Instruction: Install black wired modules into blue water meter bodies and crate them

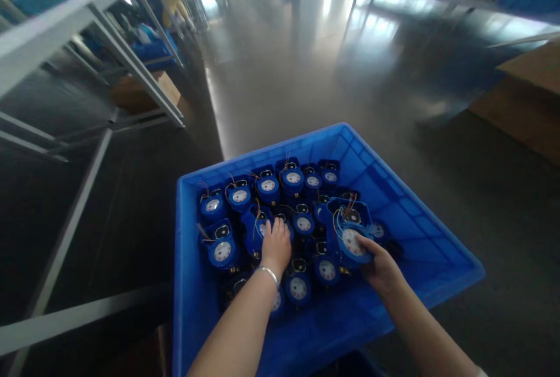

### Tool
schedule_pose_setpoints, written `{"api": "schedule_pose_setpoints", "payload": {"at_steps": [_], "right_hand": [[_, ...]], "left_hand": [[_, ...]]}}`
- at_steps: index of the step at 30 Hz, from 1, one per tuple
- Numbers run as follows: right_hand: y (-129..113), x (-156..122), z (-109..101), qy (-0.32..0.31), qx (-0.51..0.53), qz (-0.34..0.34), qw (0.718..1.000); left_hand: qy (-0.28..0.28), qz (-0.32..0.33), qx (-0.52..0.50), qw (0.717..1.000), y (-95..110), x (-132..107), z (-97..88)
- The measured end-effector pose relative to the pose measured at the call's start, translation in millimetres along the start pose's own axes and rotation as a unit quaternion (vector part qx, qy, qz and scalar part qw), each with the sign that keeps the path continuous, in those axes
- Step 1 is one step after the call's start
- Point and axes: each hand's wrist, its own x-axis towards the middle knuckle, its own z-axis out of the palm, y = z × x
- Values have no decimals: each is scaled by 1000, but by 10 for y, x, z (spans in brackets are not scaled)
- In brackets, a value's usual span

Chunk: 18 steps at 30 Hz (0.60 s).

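One blue meter (350, 243) is being gripped by the right hand's (381, 267) curled fingers over one crate (422, 245); six far-row meters (268, 187) are being contained. The left hand (276, 247) is being held half-curled, its grasp indiscernible.

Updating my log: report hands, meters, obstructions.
Right hand holding blue round-dialled meter. Left hand over similar meters inside blue plastic crate. Meters crowd close beneath both.
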Motion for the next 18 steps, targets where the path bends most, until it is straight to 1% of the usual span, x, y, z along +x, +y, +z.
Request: {"api": "schedule_pose_setpoints", "payload": {"at_steps": [1, 3, 6, 9, 13, 15, 18], "right_hand": [[52, 148, 10, -1, -14, 11, 1000], [169, 414, 97, -13, -41, 28, 999], [357, 747, 350, -48, -84, 41, 994], [546, 1000, 667, -83, -124, 40, 988], [812, 1221, 1028, -105, -165, 14, 981], [944, 1288, 1142, -106, -185, 2, 977], [1092, 1357, 1225, -108, -208, -9, 972]], "left_hand": [[-5, -5, 10, 1000, -33, 110, 136], [-13, -33, 28, 999, -151, 280, 340], [-17, -86, 44, 995, -369, 372, 519], [-6, -117, 41, 992, -547, 274, 582], [24, -147, 17, 989, -723, 23, 577], [36, -152, 2, 988, -790, -70, 576], [49, -163, -15, 985, -840, -116, 599]]}}
